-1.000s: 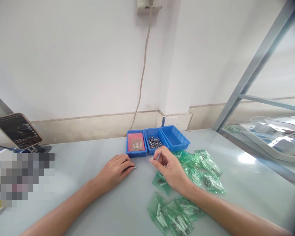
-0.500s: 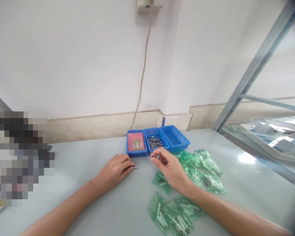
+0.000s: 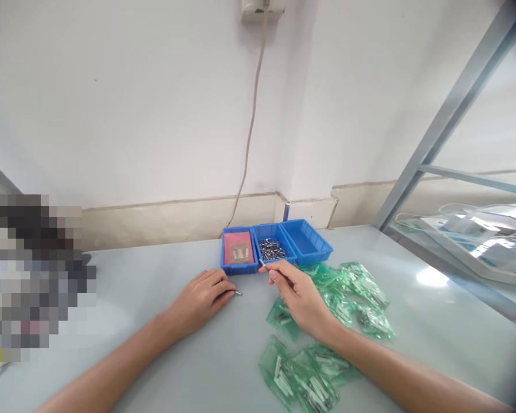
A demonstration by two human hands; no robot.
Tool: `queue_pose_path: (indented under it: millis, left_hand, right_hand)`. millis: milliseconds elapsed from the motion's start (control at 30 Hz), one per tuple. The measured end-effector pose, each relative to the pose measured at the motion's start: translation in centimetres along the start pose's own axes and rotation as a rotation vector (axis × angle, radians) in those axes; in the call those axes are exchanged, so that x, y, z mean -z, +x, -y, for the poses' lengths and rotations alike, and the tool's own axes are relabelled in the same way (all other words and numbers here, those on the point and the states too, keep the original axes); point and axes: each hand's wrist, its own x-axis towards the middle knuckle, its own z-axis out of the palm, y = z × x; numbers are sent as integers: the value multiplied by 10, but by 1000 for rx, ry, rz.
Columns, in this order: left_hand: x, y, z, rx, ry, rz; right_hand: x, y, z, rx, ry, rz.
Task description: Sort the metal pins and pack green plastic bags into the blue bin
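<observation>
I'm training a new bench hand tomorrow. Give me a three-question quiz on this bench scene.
1. True or false: the right hand pinches a small metal pin.
2. Which blue tray holds the loose metal parts: left, middle or right?
3. What lies on the table under the right forearm?

Key:
1. True.
2. The middle tray.
3. Green plastic bags.

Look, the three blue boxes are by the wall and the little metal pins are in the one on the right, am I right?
Not quite. The head view shows the three blue boxes by the wall, but the little metal pins lie in the middle box. The right box looks bare inside, and the left box holds a pink sheet. The right hand pinches one pin just in front of them.
</observation>
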Motion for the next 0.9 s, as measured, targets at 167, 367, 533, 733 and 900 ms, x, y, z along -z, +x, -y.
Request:
queue_pose_path:
  millis: [167, 367, 533, 733, 900]
  left_hand:
    - [0, 0, 0, 0, -3, -2]
    - [1, 1, -1, 1, 1, -6]
    - [0, 0, 1, 19, -12, 33]
    - [0, -1, 1, 21, -12, 35]
    - [0, 0, 1, 20, -16, 28]
  right_hand:
    - [0, 0, 1, 16, -7, -4]
    - [0, 0, 6, 11, -37, -17]
    - [0, 0, 7, 18, -58, -23]
    - [0, 2, 7, -1, -18, -36]
    - [-1, 1, 7, -8, -7, -46]
